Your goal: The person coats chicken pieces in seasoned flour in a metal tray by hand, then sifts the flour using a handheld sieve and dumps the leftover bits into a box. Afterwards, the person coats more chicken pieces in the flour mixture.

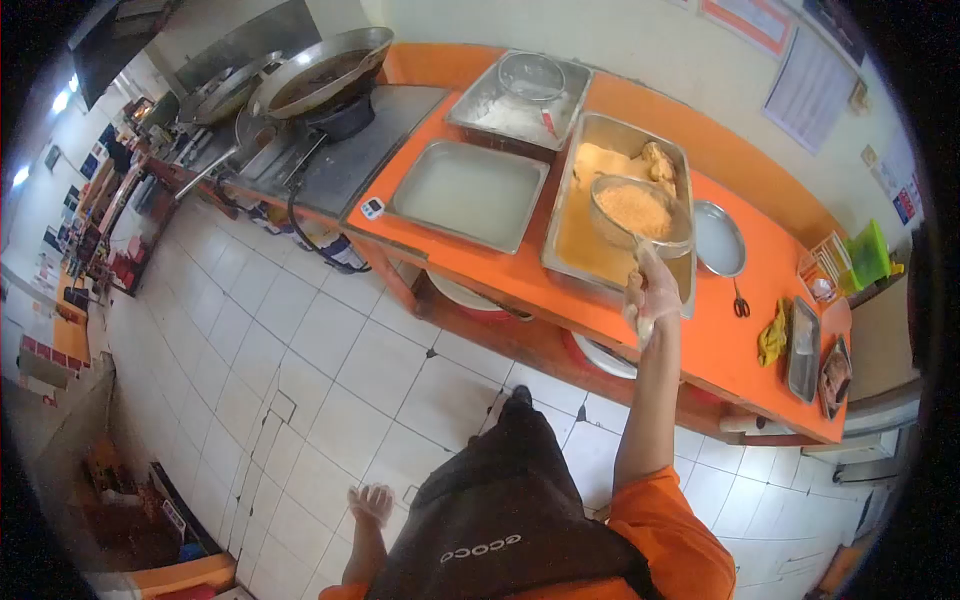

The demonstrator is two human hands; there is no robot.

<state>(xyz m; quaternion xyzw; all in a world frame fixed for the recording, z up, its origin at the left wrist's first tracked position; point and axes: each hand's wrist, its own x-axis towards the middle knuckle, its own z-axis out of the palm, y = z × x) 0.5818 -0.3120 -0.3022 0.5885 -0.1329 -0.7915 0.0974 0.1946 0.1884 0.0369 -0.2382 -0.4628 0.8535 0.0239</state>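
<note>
The orange counter [735, 350] stretched beneath and beyond the right hand [655, 295]. Past its fingers, a deep steel pan [566, 190] held orange-brown powder [600, 165] and, farther off, coated pieces [658, 162]. Left of those fingers, a shallower tray [460, 232] held cloudy liquid [465, 192]. Over the deep pan, the strainer [680, 228], heaped with orange crumbs [632, 208], lay just ahead of the right fingers, which clamped its handle; its long axis ran away from them, bowl foremost. The left hand [372, 503] hung well apart, fingers spread.
</note>
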